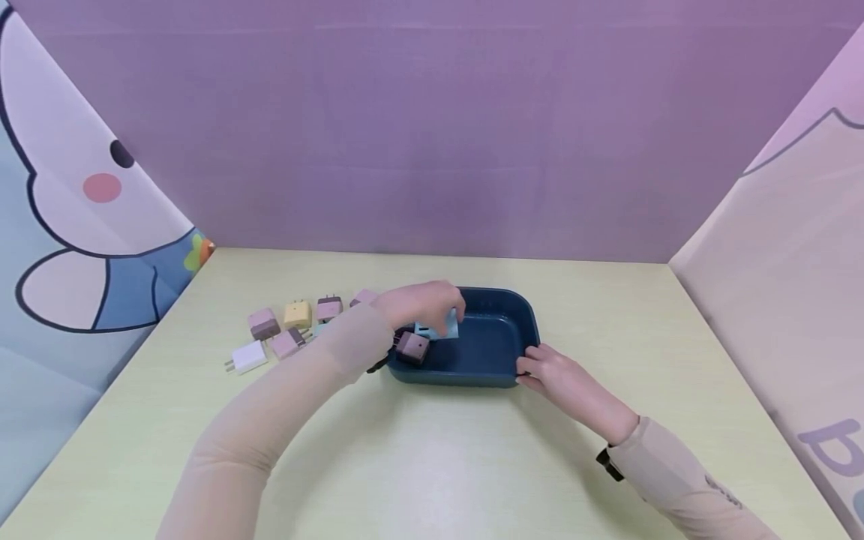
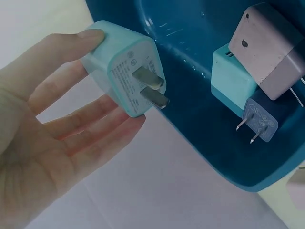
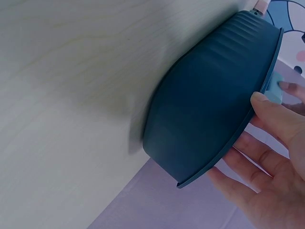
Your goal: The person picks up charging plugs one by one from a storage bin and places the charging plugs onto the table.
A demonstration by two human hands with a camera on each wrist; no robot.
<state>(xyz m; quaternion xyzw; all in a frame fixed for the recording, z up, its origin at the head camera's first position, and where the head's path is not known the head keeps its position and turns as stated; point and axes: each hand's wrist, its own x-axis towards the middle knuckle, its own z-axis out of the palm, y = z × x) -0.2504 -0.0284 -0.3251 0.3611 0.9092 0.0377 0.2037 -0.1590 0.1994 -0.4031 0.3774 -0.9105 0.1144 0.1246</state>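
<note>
Over the dark blue basin (image 1: 496, 349), my left hand (image 1: 421, 301) pinches a light blue charger plug (image 2: 128, 69) between thumb and fingers. Its two metal prongs point away from the palm in the left wrist view. Inside the basin, a mauve charger (image 2: 266, 50) leans on another light blue charger (image 2: 232, 78), and a dark charger face with prongs (image 2: 262, 117) shows beside them. My right hand (image 1: 556, 375) grips the basin's rim at its near right corner, thumb on one side and fingers on the other in the right wrist view.
Left of the basin, several chargers lie on the pale table (image 1: 432, 465): a white one (image 1: 249, 357), a yellow one (image 1: 298, 314) and mauve ones (image 1: 263, 324). My left forearm partly covers this group. A purple backdrop (image 1: 432, 135) rises behind the table.
</note>
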